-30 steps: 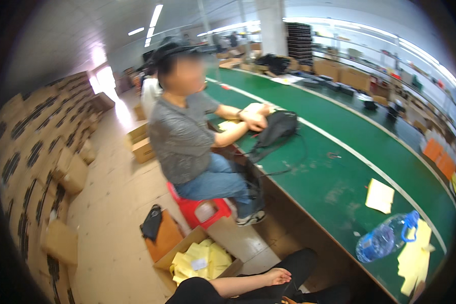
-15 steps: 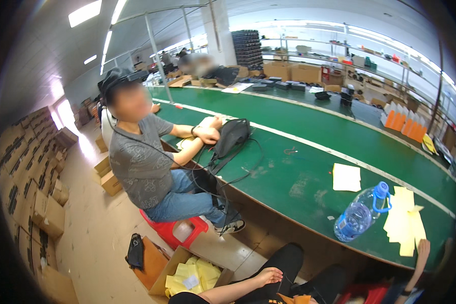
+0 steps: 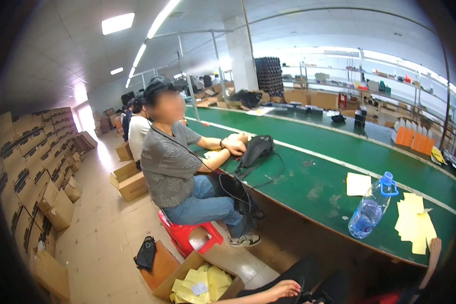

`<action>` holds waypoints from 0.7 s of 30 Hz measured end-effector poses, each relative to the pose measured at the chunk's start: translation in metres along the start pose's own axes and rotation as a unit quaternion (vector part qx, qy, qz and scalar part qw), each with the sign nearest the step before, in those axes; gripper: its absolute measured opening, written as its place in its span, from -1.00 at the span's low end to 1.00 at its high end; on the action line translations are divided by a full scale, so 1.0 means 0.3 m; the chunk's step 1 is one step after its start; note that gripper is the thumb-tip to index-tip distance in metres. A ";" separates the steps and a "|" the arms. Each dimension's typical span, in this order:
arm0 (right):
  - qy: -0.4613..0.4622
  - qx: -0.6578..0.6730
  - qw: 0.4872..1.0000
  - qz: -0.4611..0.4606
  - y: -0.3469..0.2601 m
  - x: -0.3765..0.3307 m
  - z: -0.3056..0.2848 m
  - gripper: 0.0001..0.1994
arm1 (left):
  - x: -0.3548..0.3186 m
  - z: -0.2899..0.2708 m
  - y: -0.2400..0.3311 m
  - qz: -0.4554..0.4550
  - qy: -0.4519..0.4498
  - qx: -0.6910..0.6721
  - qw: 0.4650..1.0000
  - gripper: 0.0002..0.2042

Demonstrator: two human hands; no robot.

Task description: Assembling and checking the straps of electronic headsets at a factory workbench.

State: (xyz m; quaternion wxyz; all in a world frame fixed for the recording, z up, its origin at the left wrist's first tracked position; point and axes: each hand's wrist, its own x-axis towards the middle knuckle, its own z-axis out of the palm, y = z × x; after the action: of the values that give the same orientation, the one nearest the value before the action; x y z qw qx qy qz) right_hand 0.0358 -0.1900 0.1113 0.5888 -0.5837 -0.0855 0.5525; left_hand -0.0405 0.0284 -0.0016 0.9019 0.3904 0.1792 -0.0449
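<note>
My left hand (image 3: 285, 289) lies on my black-trousered thigh at the bottom edge, fingers loose and holding nothing. My right hand (image 3: 433, 249) reaches up at the right rim to the front edge of the green table (image 3: 309, 177), just beside a spread of yellow paper sheets (image 3: 413, 223). Only a narrow strip of that hand shows, so its grip is unclear. A clear plastic water bottle (image 3: 371, 206) with a blue cap stands left of the sheets.
A seated co-worker (image 3: 175, 167) in a grey shirt leans on the table by a black bag (image 3: 256, 149), on a red stool (image 3: 190, 234). An open carton of yellow sheets (image 3: 200, 283) sits on the floor. Stacked cartons (image 3: 30, 182) line the left wall.
My right hand has come up into view at the table's front edge beside the yellow sheets. My left hand stays on my thigh. The view has swung slightly.
</note>
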 end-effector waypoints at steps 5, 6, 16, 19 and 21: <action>-0.026 0.020 0.995 -0.090 -0.099 -0.064 0.058 -0.83 | -0.137 0.159 0.085 0.105 -0.020 0.037 0.994 -0.88; -0.028 0.029 0.994 -0.104 -0.109 -0.075 0.072 -0.82 | -0.153 0.184 0.101 0.112 -0.014 0.059 0.992 -0.88; -0.007 -0.001 0.999 -0.053 0.073 -0.012 0.048 -0.81 | -0.168 0.167 0.044 0.112 -0.044 0.283 0.952 -0.90; 0.020 -0.024 0.999 -0.020 0.139 0.011 0.003 -0.81 | -0.117 0.150 0.000 0.068 -0.073 0.275 0.956 -0.88; 0.038 -0.032 0.999 0.000 0.169 0.019 -0.024 -0.81 | -0.078 0.140 -0.020 0.047 -0.062 0.298 0.951 -0.88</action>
State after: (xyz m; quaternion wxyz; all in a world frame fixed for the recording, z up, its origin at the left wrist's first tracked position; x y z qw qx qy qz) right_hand 0.0153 -0.2048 0.0664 0.5724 -0.6229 -0.0807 0.5271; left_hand -0.0516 -0.0074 0.0292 0.7547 0.6461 0.0829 -0.0782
